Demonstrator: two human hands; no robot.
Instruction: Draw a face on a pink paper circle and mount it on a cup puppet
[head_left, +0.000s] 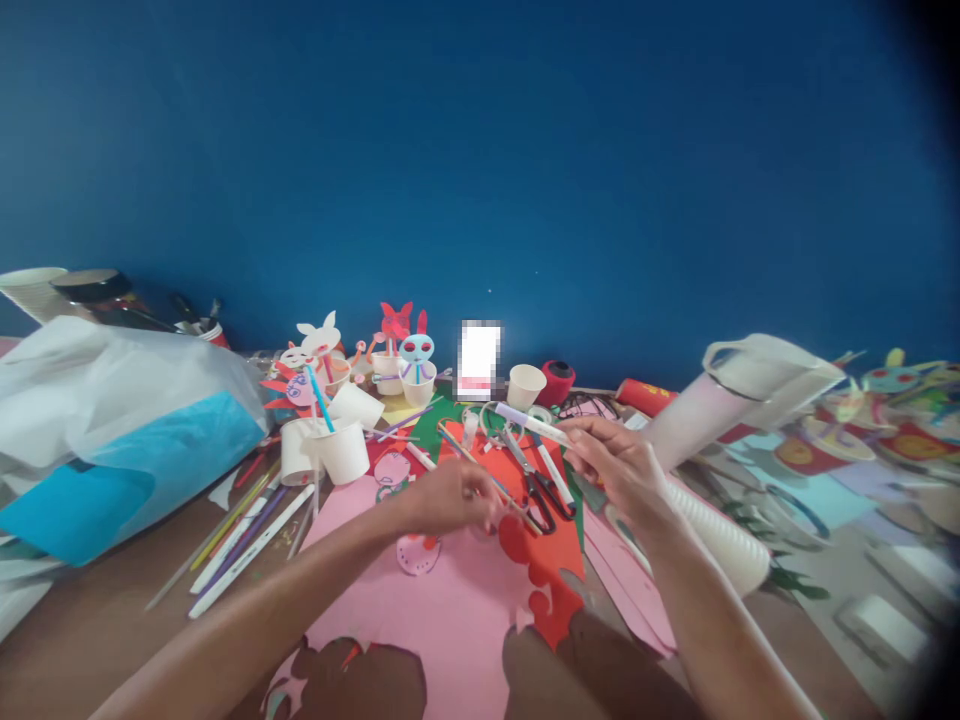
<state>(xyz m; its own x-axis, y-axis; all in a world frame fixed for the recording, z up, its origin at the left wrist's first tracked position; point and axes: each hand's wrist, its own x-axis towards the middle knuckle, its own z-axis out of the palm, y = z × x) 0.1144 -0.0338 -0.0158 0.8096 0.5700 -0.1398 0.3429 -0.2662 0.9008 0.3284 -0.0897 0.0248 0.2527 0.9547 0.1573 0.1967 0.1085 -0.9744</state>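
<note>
The right hand (611, 460) pinches a white marker (534, 423) between thumb and fingers near one end; the pale purple end points left and towards the far edge of the table (142, 585), raised over the scissors (529, 470). The left hand (457, 495) is above the pink paper (465, 610), its fingers bent inward and drawn loosely together; whether anything sits between them cannot be told. A thin pencil (469, 456) slants beside that hand, partly behind it.

Below the left wrist, a round pink cutout (418, 555) with drawn marks lies on the pink paper. The red paper (564, 560) is to its right, under the scissors, whose black handles face the near side. Two white cups, one with a blue straw (320, 400) in it, stand upright towards the table's left side; a stack of paper cups (720, 540) lies on its side beyond the right forearm, and cup puppets (418, 372) stand by the far edge, near the blue wall (480, 200).

For good control, the marker would best be gripped nearer its writing end, with the wrist settled rather than held in the air. The left fingertips could steady whatever is being marked, clear of the tip. The crossing scissors and pencil are the likeliest snag, so a flat, open patch of paper would serve better than the cluttered part around them.
</note>
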